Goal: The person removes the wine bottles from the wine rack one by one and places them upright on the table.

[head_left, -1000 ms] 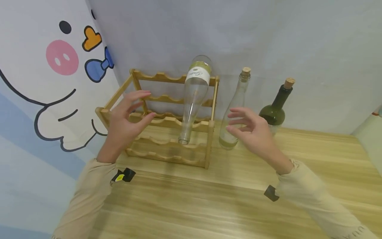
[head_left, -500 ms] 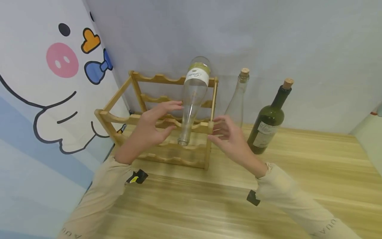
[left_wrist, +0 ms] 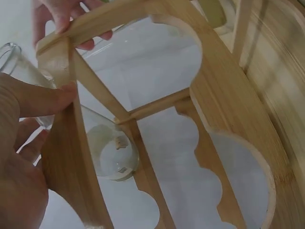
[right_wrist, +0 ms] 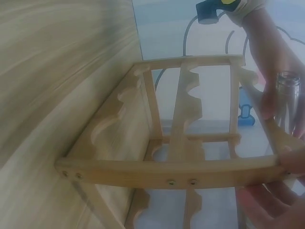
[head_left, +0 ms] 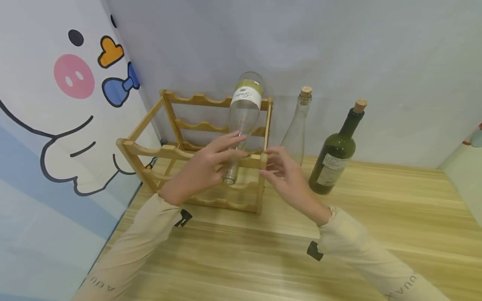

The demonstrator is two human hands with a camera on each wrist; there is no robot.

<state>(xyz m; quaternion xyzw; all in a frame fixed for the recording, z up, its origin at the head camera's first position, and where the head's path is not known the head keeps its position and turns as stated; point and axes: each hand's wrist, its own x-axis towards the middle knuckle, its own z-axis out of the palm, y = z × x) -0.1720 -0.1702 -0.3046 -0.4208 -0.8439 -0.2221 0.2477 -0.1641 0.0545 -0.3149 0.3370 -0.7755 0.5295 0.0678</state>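
Note:
A wooden wine rack stands on the table, seen in all views. Across its top tier lies a clear uncorked wine bottle, mouth towards me, its white label upside down. My left hand grips the front top rail beside the bottle's neck, its fingers reaching over the neck. In the left wrist view the left thumb presses the rail. My right hand pinches the rack's front right corner. In the right wrist view, the right fingers lie along the outside of that corner, partly cut off by the frame.
Right of the rack stands a clear corked bottle, partly behind my right hand. Farther right is a green corked wine bottle with a pale label. A cartoon-printed panel borders the left side, and a grey wall the back.
Both hands, first held apart in the air, have come in to the rack. My left hand moved right onto the front rail; my right hand moved left to the corner. The bottles look unmoved.

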